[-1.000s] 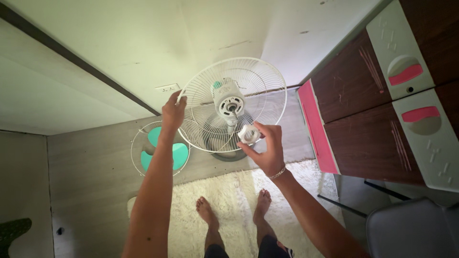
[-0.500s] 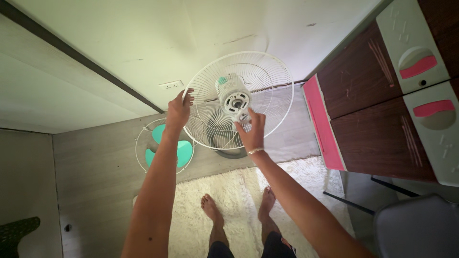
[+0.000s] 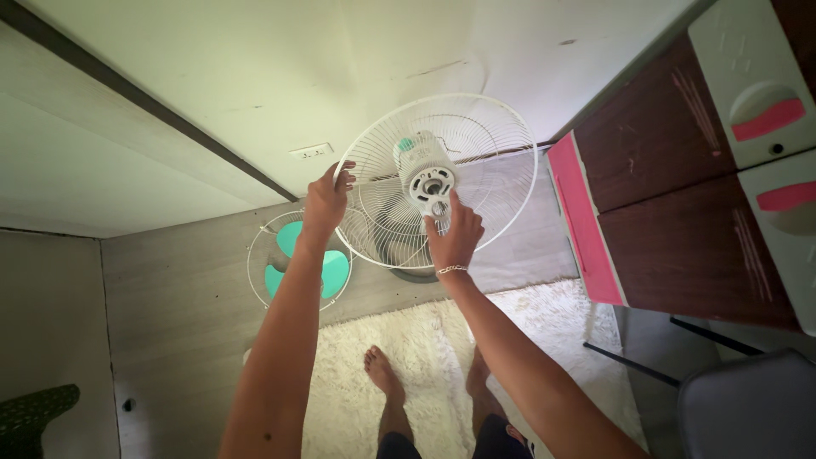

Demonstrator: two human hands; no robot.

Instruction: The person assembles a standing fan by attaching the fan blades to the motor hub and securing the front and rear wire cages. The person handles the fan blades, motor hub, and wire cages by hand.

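Note:
A white stand fan stands in front of me with its blades off. Its rear wire guard [image 3: 497,140] rings the white motor housing [image 3: 422,166]. My left hand [image 3: 325,204] grips the guard's rim on the left side. My right hand [image 3: 456,235] is raised to the motor's front, fingertips pinching a white plastic nut [image 3: 439,206] at the shaft. The fingers hide most of the nut. On the floor to the left, the teal fan blades lie inside the other wire guard [image 3: 297,259].
A shaggy cream rug [image 3: 408,357] lies under my bare feet. A brown cabinet with pink trim [image 3: 671,195] stands at the right, a grey chair [image 3: 748,408] below it. The fan's round base [image 3: 412,274] rests near the wall, which has a socket [image 3: 310,153].
My right hand carried the white nut from below the guard up to the motor shaft and now holds it there. The left hand stayed on the rim.

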